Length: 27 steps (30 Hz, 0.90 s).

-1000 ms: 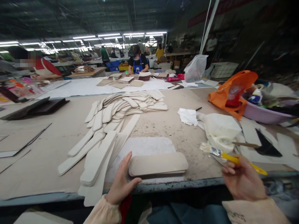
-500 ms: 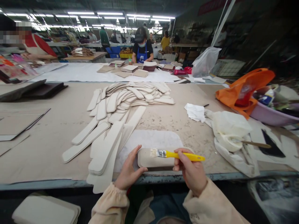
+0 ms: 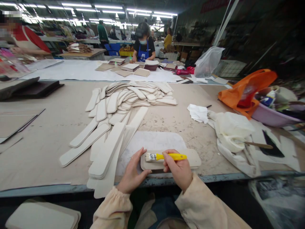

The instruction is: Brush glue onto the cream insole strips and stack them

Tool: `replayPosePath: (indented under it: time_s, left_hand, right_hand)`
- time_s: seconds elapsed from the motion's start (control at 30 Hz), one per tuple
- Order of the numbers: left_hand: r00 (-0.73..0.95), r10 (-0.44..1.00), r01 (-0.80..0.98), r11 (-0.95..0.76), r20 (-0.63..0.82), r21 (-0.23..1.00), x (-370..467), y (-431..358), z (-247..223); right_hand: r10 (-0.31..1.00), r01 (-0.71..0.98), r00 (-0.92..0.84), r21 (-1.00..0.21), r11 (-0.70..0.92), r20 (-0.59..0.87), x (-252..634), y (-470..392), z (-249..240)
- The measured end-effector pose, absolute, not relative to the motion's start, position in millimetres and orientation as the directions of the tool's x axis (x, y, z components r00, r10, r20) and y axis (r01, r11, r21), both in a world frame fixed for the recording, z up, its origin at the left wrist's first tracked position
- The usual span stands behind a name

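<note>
My right hand (image 3: 178, 168) is closed round the yellow handle of a brush (image 3: 175, 156). The brush's pale bristles rest at the left end of a small stack of long, rounded beige pieces (image 3: 194, 158) near the table's front edge. My left hand (image 3: 135, 171) touches the stack's left end, thumb and fingers spread apart around it. Behind the stack lies a whitish sheet (image 3: 154, 140). Many similar strips (image 3: 108, 152) are heaped and fanned out to the left and behind.
Right of the stack are a white cloth-like bundle (image 3: 234, 130) with a stick, crumpled white paper (image 3: 198, 113), an orange bag (image 3: 247, 90) and a purple basin (image 3: 274, 116). Across the table a person in a blue apron (image 3: 143, 54) works.
My right hand and the brush have moved left along the stack, bringing the bristles to its left end. My left hand stays at that end. The view has shifted slightly.
</note>
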<state>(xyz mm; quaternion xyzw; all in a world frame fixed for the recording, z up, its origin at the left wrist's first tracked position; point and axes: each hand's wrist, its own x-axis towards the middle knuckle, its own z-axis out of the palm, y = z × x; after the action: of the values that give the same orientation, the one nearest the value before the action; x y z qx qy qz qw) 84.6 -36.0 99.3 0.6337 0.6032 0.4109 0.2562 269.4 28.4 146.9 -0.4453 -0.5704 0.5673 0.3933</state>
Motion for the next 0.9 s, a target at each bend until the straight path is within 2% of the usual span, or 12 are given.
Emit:
replayPosePath:
  time_s: [0.27,0.67,0.83,0.9]
  left_hand:
    - [-0.079,0.975,0.585,-0.122,0.206,0.802,86.2,-35.1,100.3]
    - [-0.095,0.979,0.613,-0.086,0.182,0.785,85.9,-34.0,96.2]
    - [-0.100,0.981,0.618,-0.068,0.164,0.783,85.3,-33.9,96.2]
    - [-0.098,0.982,0.621,-0.066,0.161,0.781,84.9,-34.0,96.6]
  right_hand:
    - [0.970,0.127,-0.237,-0.992,-0.027,-0.057,286.4,32.9,148.6]
    - [0.999,0.303,0.031,-0.953,-0.032,-0.024,365.1,52.7,149.0]
    - [0.988,0.379,0.139,-0.925,0.007,0.065,389.0,53.7,153.0]
    - [0.982,0.358,0.154,-0.932,0.049,0.111,387.1,49.2,156.1]
